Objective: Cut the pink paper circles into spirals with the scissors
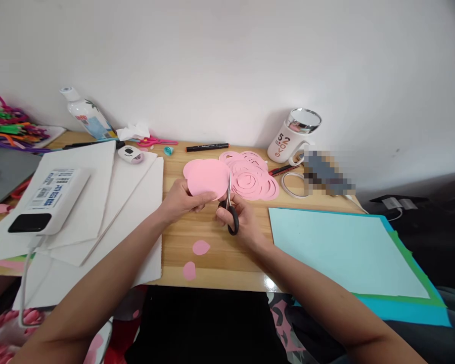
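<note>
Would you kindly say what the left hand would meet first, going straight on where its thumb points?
Probably the scissors in the right hand, though the depth between them and the left hand is unclear.

Mid-frame, the pink paper looks smooth and matt, the scissors shiny metal with plastic handles. The table is glossy wood; upper right, the mug has a mirror-bright rim.

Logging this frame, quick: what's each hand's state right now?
Left hand: closed, holding pink paper.
Right hand: closed, holding black scissors.
</note>
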`<state>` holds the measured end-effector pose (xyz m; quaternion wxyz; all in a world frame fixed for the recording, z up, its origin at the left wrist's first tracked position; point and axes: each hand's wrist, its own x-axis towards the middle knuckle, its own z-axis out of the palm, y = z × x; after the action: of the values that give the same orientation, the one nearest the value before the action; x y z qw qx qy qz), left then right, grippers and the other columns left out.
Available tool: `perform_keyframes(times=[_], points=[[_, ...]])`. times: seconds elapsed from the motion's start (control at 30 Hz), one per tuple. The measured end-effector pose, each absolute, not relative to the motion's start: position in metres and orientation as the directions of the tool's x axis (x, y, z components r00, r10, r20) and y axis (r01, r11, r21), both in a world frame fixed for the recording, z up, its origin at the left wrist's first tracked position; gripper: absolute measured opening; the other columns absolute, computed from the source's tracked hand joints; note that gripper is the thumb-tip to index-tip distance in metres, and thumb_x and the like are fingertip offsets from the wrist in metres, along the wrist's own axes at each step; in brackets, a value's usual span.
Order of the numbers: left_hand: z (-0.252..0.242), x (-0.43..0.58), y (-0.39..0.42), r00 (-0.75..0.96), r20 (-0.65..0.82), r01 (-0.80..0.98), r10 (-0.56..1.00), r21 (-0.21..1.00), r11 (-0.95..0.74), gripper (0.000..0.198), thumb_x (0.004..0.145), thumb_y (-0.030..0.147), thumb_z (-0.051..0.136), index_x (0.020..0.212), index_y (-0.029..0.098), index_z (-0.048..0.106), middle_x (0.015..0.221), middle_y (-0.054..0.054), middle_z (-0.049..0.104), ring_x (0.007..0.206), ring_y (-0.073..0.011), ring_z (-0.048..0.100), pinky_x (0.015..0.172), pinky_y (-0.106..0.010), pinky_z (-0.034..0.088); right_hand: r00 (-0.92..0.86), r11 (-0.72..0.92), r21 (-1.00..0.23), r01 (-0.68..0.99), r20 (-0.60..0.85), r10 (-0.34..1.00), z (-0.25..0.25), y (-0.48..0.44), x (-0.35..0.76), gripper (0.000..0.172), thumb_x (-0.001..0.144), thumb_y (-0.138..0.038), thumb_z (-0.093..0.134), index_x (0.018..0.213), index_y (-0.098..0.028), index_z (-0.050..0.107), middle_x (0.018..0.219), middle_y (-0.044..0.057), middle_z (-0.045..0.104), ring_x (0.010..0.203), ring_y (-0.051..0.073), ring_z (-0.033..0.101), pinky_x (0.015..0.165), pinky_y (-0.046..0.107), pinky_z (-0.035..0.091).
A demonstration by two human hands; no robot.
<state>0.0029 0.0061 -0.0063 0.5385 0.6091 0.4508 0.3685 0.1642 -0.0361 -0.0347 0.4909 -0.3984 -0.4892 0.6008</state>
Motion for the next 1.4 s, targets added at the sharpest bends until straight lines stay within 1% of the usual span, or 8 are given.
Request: perform_keyframes(times=[0.2,0.37,0.47,0.6,0.8,0.93,1.13,1.4], points=[[-0.005,0.002,0.007,0.329,-0.019,0.121,0.944,0.992,-0.023,0.038,0.07,0.028,0.068,0.042,0.013,0.047,0.038,0.004,0.046,0.036,-0.0047,0.039,0.036,-0.019,0.029,-0.203,-0.094,-0.97,-0.226,-0.048,0.978,-0.033,-0.036,0.164,0.026,0.068,-0.035,0.065,0.082,-0.02,0.049,0.045,-0.011,0.047,0.04,0.008,0.043,0.045,0.023,0.038],[-0.003,0.005,0.006,0.342,-0.072,0.013,0.937,0.997,0.072,0.037,0.076,0.034,0.062,0.048,0.013,0.051,0.04,0.002,0.05,0.032,-0.0061,0.043,0.033,-0.019,0.028,-0.2,-0.118,-0.966,-0.232,-0.071,0.977,-0.034,-0.036,0.163,0.025,0.068,-0.034,0.065,0.08,-0.02,0.048,0.045,-0.011,0.046,0.039,0.008,0.043,0.044,0.023,0.038],[-0.002,0.007,0.005,0.272,-0.137,-0.025,0.953,0.989,0.149,0.031,0.071,0.035,0.066,0.054,0.013,0.054,0.042,0.003,0.052,0.032,-0.0063,0.043,0.031,-0.019,0.028,-0.208,-0.132,-0.966,-0.22,-0.086,0.974,-0.037,-0.038,0.161,0.027,0.067,-0.035,0.066,0.081,-0.021,0.048,0.047,-0.01,0.047,0.04,0.009,0.044,0.043,0.023,0.038],[-0.004,0.008,0.003,0.213,-0.161,0.053,0.964,0.987,0.153,0.034,0.066,0.031,0.071,0.048,0.013,0.05,0.037,0.005,0.045,0.033,-0.0045,0.037,0.033,-0.018,0.025,-0.235,-0.133,-0.97,-0.205,-0.083,0.968,-0.038,-0.039,0.159,0.031,0.066,-0.035,0.068,0.082,-0.021,0.046,0.051,-0.009,0.048,0.042,0.009,0.043,0.044,0.023,0.036],[0.001,0.004,0.0,0.206,-0.149,0.25,0.967,0.964,0.095,0.039,0.066,0.032,0.07,0.042,0.014,0.045,0.036,0.004,0.043,0.037,-0.0058,0.037,0.037,-0.019,0.027,-0.226,-0.091,-0.957,-0.275,-0.028,0.974,-0.031,-0.036,0.159,0.051,0.062,-0.03,0.073,0.099,-0.024,0.04,0.065,-0.006,0.05,0.058,0.012,0.044,0.05,0.023,0.033],[0.003,0.002,-0.001,0.195,-0.159,0.258,0.968,0.96,0.106,0.039,0.066,0.034,0.069,0.042,0.015,0.044,0.036,0.005,0.042,0.037,-0.0062,0.036,0.038,-0.019,0.026,-0.228,-0.08,-0.956,-0.282,-0.014,0.974,-0.031,-0.035,0.159,0.055,0.063,-0.03,0.073,0.104,-0.023,0.037,0.064,-0.006,0.05,0.058,0.012,0.042,0.051,0.023,0.032],[0.006,0.0,-0.001,0.248,-0.147,0.226,0.958,0.97,0.09,0.038,0.067,0.033,0.066,0.043,0.015,0.043,0.036,0.006,0.041,0.037,-0.0058,0.035,0.039,-0.019,0.025,-0.243,-0.082,-0.964,-0.252,-0.019,0.97,-0.036,-0.034,0.158,0.051,0.066,-0.031,0.069,0.104,-0.023,0.037,0.059,-0.008,0.047,0.049,0.01,0.036,0.045,0.021,0.025],[0.004,-0.001,-0.001,0.234,-0.129,0.209,0.964,0.975,0.08,0.039,0.068,0.037,0.066,0.044,0.016,0.042,0.037,0.006,0.038,0.037,-0.0058,0.032,0.038,-0.02,0.022,-0.191,-0.102,-0.984,-0.144,-0.074,0.979,-0.031,-0.036,0.156,0.044,0.068,-0.031,0.062,0.102,-0.023,0.036,0.047,-0.011,0.045,0.041,0.01,0.038,0.042,0.021,0.03]])
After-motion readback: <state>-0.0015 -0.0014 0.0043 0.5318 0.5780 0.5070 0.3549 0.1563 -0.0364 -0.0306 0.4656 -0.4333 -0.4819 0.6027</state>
